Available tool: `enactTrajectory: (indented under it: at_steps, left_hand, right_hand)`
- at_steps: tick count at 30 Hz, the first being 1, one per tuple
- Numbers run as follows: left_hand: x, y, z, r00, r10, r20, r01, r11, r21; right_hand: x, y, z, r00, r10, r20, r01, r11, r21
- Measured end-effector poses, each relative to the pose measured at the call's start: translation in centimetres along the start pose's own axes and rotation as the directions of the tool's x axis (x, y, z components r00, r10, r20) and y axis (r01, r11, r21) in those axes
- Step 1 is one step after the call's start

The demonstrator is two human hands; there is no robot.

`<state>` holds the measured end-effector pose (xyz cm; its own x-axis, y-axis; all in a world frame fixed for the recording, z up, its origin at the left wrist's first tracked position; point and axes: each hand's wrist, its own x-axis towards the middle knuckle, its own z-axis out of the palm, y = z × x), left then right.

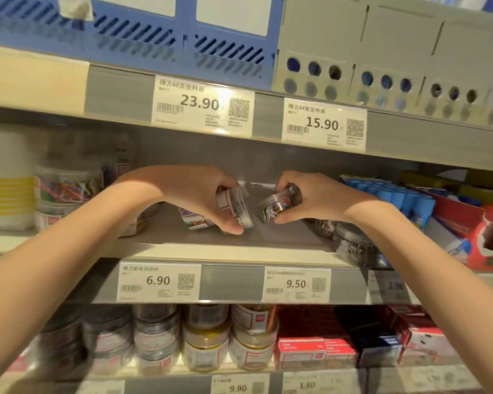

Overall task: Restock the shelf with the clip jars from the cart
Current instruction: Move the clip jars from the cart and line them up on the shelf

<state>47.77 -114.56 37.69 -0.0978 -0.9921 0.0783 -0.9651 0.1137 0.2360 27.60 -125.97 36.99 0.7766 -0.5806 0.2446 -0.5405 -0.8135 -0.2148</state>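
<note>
- Your left hand (199,194) reaches into the middle shelf (211,250). Its fingers curl round a small clear clip jar (235,206), which is tipped on its side, lid facing right.
- Another little jar (195,218) sits just under that hand, on the shelf floor. I cannot tell if your hand touches it.
- Your right hand (316,199) holds a second clip jar (279,204). Fingers and thumb wrap round it, and it is tipped too.
- Both held jars are over the bare middle part of the shelf, close to each other but not touching. They do not look set down yet.
- To the left, jars of colourful clips (69,184) already stand on the shelf. To the right, jars of silver clips (350,240) lie near the front edge.
- So the job looks partly done: some jars are in, and these two need standing up straight.
- The cart is not in view, so I cannot tell how many jars are left.
</note>
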Motion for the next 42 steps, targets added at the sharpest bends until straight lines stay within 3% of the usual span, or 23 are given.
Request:
enactTrajectory:
  at_steps: [6, 14, 25, 35, 42]
  left_hand:
    - [-0.3, 0.2, 0.2, 0.999, 0.051, -0.008, -0.052, 0.993, -0.103]
    - [-0.1, 0.6, 0.3, 0.997, 0.081, -0.02, -0.083, 0.978, -0.19]
    - [0.2, 0.7, 1.0, 0.995, 0.072, -0.07, -0.084, 0.977, -0.196]
    - [1.1, 1.2, 1.1, 0.984, 0.172, 0.037, -0.163, 0.97, -0.18]
    - [1.5, 1.5, 0.3, 0.969, 0.202, 0.145, -0.181, 0.973, -0.144]
  right_hand:
    - [1.3, 0.5, 0.7, 0.996, 0.004, 0.084, -0.001, 0.999, -0.038]
    - [0.8, 1.0, 0.4, 0.994, -0.003, 0.107, -0.002, 0.999, 0.045]
    - [-1.0, 2.2, -1.3, 0.999, -0.028, 0.019, 0.028, 1.0, -0.003]
    - [-2.1, 3.6, -2.4, 0.996, -0.062, -0.064, 0.058, 0.996, -0.062]
    - [-2.2, 3.8, -1.7, 0.997, -0.064, -0.03, 0.062, 0.997, -0.051]
